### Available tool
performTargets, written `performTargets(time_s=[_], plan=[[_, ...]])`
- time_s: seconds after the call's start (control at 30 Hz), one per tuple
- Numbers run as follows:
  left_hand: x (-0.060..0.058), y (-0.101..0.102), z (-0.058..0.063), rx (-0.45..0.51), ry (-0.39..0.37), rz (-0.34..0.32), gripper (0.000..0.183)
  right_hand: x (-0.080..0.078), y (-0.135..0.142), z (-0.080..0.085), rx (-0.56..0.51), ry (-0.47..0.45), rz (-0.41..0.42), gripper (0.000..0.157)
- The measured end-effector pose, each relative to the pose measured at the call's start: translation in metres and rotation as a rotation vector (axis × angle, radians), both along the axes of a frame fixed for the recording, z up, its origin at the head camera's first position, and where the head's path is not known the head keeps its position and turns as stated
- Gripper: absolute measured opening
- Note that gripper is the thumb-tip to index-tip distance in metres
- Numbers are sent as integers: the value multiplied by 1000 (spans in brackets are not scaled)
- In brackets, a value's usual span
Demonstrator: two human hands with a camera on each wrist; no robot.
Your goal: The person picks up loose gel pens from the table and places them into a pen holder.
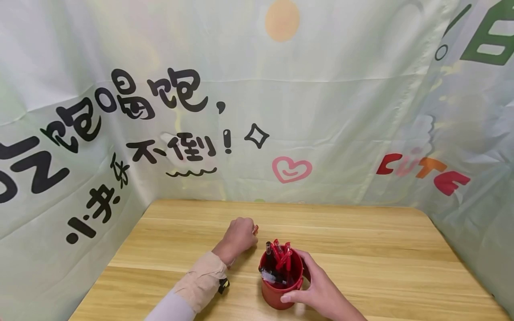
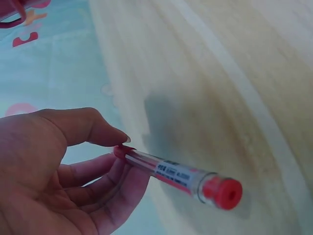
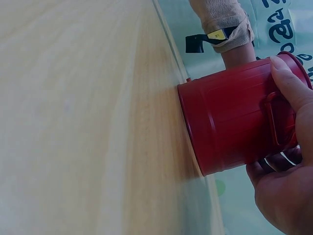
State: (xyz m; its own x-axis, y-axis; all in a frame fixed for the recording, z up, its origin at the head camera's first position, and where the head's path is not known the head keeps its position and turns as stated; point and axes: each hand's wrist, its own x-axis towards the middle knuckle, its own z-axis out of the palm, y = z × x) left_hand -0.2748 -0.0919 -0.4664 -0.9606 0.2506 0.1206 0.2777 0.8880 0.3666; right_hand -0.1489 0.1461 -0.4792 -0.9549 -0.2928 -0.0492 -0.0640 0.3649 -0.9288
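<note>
My left hand pinches a red pen between thumb and fingers, over the wooden table left of the red bucket. In the left wrist view the pen's barrel is clear with a printed label, and its red end points away from the palm. My right hand grips the small red metal bucket from its right side, thumb at the front. Several red pens and a black pen stand inside the bucket. In the right wrist view the bucket's handle shows beside the fingers.
The wooden table carries the bucket near its front middle. A printed cloth hangs behind the table and along both sides. A beige wrap and a black strap with a yellow part are on the left wrist.
</note>
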Motion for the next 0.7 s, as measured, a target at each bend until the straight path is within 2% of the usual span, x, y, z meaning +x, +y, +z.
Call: performTargets(time_s=[0.3, 0.43, 0.7], plan=[[9, -1, 21, 105, 33, 28, 8, 0, 1, -1, 2, -2, 2, 97], [15, 0, 30, 134, 49, 25, 10, 0, 1, -1, 6, -4, 1, 97], [27, 2, 46, 194, 143, 2, 18, 0, 0, -1, 7, -10, -1, 99]])
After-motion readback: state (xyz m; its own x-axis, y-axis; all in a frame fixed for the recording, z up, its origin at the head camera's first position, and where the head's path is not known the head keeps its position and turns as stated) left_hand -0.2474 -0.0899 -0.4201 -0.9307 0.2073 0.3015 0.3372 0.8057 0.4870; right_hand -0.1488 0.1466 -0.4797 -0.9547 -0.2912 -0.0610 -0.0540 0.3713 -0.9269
